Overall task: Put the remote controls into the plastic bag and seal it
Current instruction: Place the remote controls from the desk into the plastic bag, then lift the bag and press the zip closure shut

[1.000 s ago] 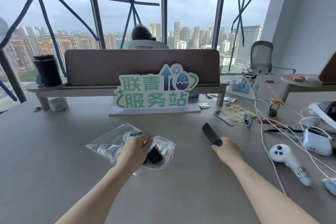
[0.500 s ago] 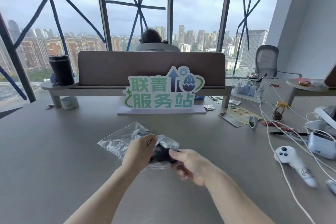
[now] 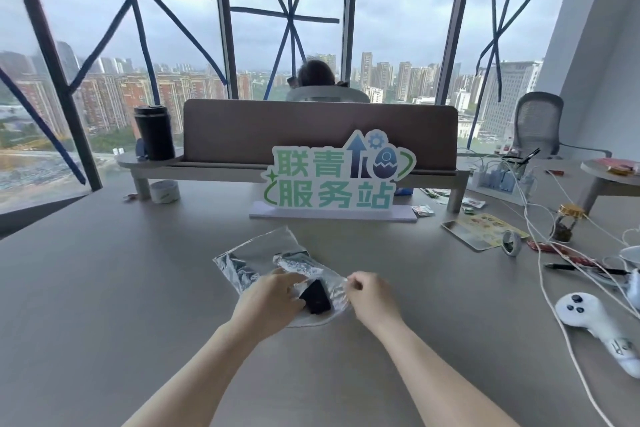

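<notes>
A clear plastic bag [image 3: 258, 258] lies crumpled on the grey table in front of me. The end of a black remote control [image 3: 316, 296] shows at the bag's near opening, and more dark shapes lie deeper inside. My left hand [image 3: 268, 300] rests on the bag's near edge and pinches the plastic beside the remote. My right hand [image 3: 372, 295] pinches the right corner of the bag's mouth between thumb and fingers. How many remotes are inside cannot be told.
A green sign [image 3: 332, 177] stands behind the bag. A white game controller [image 3: 588, 317], white cables [image 3: 540, 274], a pen and small items lie to the right. A black mug [image 3: 154, 132] and a tape roll [image 3: 165, 191] sit at the back left. A seated person is beyond the divider.
My right hand carried the black remote from the table on the right into the bag's opening, let it go, and now grips the bag's mouth. The left hand stayed on the bag.
</notes>
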A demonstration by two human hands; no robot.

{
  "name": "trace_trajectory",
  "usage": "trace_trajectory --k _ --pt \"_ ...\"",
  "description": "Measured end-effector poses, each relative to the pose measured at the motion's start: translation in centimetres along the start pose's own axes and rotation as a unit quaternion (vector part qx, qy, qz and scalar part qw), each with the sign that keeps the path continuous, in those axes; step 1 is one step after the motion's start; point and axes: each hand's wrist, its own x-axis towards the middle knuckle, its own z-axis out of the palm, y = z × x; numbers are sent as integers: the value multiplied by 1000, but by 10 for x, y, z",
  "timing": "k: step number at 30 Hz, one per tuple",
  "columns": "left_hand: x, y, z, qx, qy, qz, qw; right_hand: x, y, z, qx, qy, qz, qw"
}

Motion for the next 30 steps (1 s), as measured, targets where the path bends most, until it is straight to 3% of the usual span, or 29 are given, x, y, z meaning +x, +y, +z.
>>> trace_trajectory --k 3,5,8,10,14,17,25,30 --pt "-10 -10 -11 122 -48 -19 991 3 -1 -1 39 25 27 999" --pt "-15 -20 -18 136 -48 -39 989 0 -7 -7 78 17 38 996" --pt "-9 -22 -41 -31 -3 -79 996 -4 -25 -22 233 -1 62 970" --pt "2 -11 -68 -186 56 -96 976 -4 -45 -39 346 9 60 936" --pt "27 23 -138 -296 176 -13 939 2 -99 -86 469 32 -19 882" --pt "40 42 -180 -364 181 14 914 8 -126 -120 476 32 -72 876" --pt "31 49 -175 -399 56 59 913 -2 -137 -165 398 63 -58 913" --pt "23 51 -140 -369 141 39 918 -15 -127 -178 260 116 -53 957"
